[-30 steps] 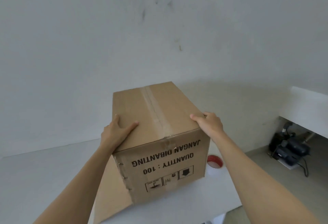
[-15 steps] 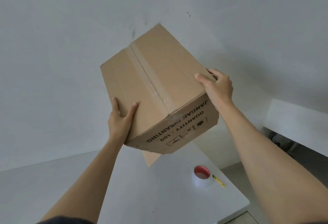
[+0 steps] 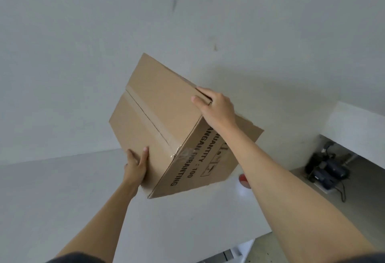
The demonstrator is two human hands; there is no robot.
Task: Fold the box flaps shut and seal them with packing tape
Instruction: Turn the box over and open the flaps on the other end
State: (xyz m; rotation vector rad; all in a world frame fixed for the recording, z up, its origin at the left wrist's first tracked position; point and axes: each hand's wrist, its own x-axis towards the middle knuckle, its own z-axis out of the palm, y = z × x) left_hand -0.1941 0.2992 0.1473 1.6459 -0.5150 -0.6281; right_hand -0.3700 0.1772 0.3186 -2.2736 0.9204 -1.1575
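Box (image 3: pixel 166 121) has tipped over more; left hand (image 3: pixel 135 168) and right hand (image 3: pixel 217 109) grip it, likely to bring flaps (image 3: pixel 251 130) up

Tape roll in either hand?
No: the left hand and right hand both hold the box, while the tape roll sits on the table.

Single view, head-worn, wide-angle. It faces forward and slightly down from the person's own position, along both forearms. Close range: the cardboard box (image 3: pixel 166 121) sits centre frame, the left hand (image 3: pixel 135 166) below it and the right hand (image 3: pixel 216 108) right of centre. The white table (image 3: pixel 62 200) fills the near left foreground, the grey wall (image 3: pixel 83 54) the far upper half, and the floor (image 3: pixel 362 206) the right edge.
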